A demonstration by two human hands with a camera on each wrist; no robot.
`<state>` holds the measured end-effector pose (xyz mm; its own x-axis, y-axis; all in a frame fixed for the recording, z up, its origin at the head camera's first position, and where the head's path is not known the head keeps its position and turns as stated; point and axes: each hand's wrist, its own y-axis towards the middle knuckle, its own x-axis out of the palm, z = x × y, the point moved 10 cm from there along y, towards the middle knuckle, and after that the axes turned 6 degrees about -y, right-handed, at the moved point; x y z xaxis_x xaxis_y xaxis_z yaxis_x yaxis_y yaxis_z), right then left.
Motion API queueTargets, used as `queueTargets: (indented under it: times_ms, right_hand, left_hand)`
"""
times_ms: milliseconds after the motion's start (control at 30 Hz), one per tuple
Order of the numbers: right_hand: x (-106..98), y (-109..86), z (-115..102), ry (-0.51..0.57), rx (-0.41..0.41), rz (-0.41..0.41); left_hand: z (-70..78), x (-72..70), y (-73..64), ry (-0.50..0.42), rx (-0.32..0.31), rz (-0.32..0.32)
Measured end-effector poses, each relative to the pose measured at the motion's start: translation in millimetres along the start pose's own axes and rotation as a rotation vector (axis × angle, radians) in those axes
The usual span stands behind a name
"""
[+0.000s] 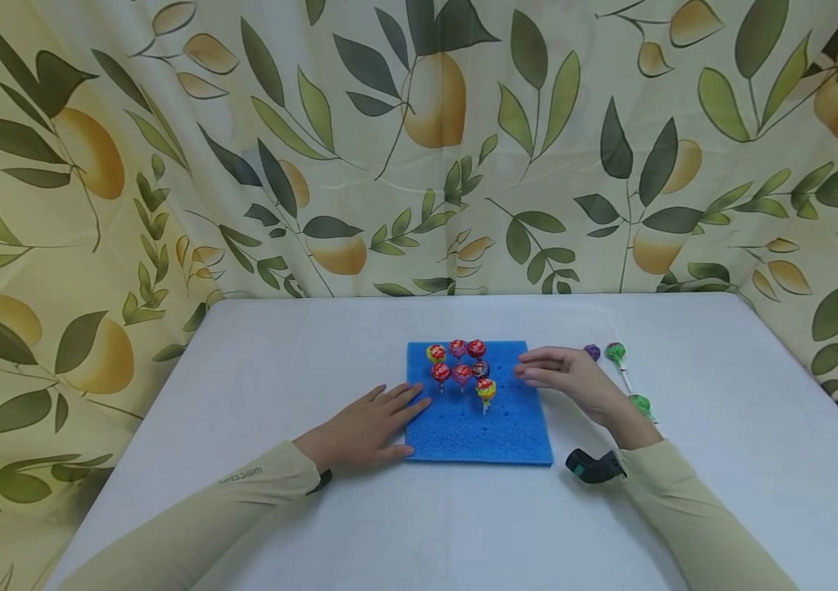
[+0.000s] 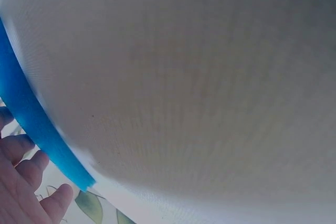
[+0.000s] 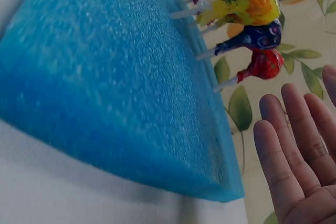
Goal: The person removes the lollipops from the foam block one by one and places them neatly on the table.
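Lettering ran along the left sleeve (image 1: 241,488), dark on pale cloth, but too blurred to read for certain! The wrappers carried printed marks as well, too small to make out. At the centre of the surface (image 1: 455,533) lay the blue foam block (image 1: 481,443), and it had a fine crowd aboard: 7 lollipops, standing on white sticks in its top. A back row of 3, a middle row of 3, and out in front, 1 yellow lollipop (image 1: 487,387) splashed with red! Right behind it stood the dark blue lollipop (image 1: 481,368), and behind that a red lollipop (image 1: 476,349), shiny and round. Small dark holes dotted the foam around them.

Over to the left hand (image 1: 370,427): palm down, fingers spread, fingertips overlapping the block's left edge. And the right hand (image 1: 574,382)? Up by the block's right edge, fingers stretched out and slightly parted, just beside the lollipops but apart from them!

Beyond that hand, 3 more lay on the surface: a purple lollipop (image 1: 592,352), partly hidden, a green lollipop (image 1: 615,353) just beside it, and a second green lollipop (image 1: 640,403) nearer the right sleeve (image 1: 699,513). Behind it all hung a curtain (image 1: 419,205) patterned with orange fruit and green leaves.
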<state>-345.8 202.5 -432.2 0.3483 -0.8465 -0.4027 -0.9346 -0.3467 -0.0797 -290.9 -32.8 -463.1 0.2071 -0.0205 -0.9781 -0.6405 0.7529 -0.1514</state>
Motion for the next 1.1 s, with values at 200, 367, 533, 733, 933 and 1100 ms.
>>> queueTargets:
  times_ms: [200, 367, 533, 733, 933, 1100]
  right_hand:
    - [13.5, 9.4, -2.4, -0.001, -0.016, -0.035]
    - [22.4, 15.6, -0.8, -0.025, -0.023, -0.058]
    - [29.7, 20.0, 1.2, -0.035, -0.011, -0.088]
    - [34.4, 24.8, -2.0, -0.108, -0.007, -0.112]
    - [35.8, 30.5, -6.9, -0.166, -0.011, -0.151]
    - [37.2, 34.8, -6.8, -0.161, 0.010, -0.192]
  left_hand:
    - [-0.5, 0.7, -0.5, 0.001, -0.005, -0.004]
    - [-0.4, 1.2, -0.6, 0.012, 0.003, 0.002]
    - [-0.6, 1.3, -0.9, 0.008, -0.004, -0.004]
    - [-1.5, 1.7, -0.9, 0.011, -0.012, -0.009]
    - [-2.2, 1.9, -0.9, 0.004, -0.015, -0.010]
    - [-2.1, 1.7, -0.5, -0.002, -0.014, -0.010]
